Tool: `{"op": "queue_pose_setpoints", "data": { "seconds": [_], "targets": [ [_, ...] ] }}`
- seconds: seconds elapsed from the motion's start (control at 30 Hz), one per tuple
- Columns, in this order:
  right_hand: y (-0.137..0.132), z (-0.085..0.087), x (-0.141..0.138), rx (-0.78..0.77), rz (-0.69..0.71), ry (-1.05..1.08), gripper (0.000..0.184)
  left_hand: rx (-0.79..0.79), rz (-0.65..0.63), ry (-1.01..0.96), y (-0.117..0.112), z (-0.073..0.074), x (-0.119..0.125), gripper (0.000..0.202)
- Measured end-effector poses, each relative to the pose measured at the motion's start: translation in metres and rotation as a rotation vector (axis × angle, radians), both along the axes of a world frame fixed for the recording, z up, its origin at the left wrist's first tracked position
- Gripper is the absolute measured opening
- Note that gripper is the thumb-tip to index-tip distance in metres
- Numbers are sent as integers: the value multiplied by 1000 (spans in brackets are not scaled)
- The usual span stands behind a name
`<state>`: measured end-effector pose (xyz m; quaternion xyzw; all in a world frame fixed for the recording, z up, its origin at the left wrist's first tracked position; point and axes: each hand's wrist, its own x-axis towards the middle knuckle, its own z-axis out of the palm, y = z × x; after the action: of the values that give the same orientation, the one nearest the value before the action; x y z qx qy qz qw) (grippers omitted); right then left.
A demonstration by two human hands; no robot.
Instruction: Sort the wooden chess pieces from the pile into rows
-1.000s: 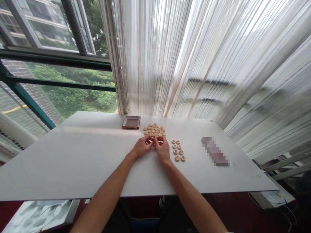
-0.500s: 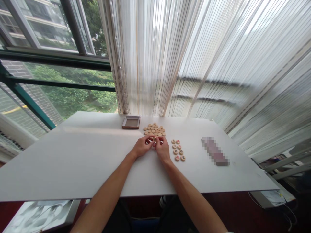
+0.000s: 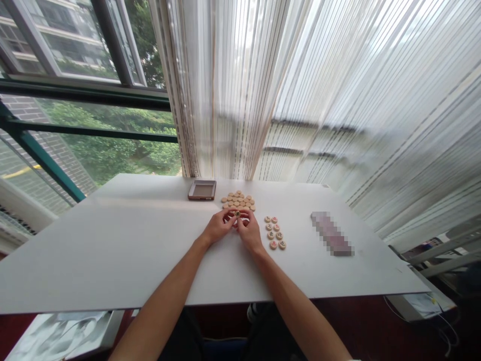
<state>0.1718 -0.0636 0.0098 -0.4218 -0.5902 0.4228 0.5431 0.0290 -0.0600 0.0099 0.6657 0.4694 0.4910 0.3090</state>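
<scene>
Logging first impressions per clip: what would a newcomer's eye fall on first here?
Probably the left hand and right hand at centre, together holding a small round piece with a dark mark. Beyond them lies a cluster of plain-topped discs; to their right, two columns of marked discs. A striped sheer curtain fills the upper right.

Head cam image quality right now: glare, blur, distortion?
Head view: curtain backlit, washed out in places; pale light streak across the table's far left; wide-angle stretch toward the edges; pixelated patch at right; marks on the face-up pieces small and soft.
</scene>
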Motion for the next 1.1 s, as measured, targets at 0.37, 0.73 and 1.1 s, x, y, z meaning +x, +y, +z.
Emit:
{"op": "queue_pose_setpoints", "data": {
  "seconds": [0.37,0.73,1.1],
  "targets": [
    [-1,3,0,39,13,-48,25,-7,-6,-44,3,-4,-1,34],
    [-4,3,-2,54,29,-88,23,-34,7,-88,1,-1,-1,31],
    [-2,2,-1,47,10,-91,25,-44,-12,-98,4,-6,-1,34]
  ]
}}
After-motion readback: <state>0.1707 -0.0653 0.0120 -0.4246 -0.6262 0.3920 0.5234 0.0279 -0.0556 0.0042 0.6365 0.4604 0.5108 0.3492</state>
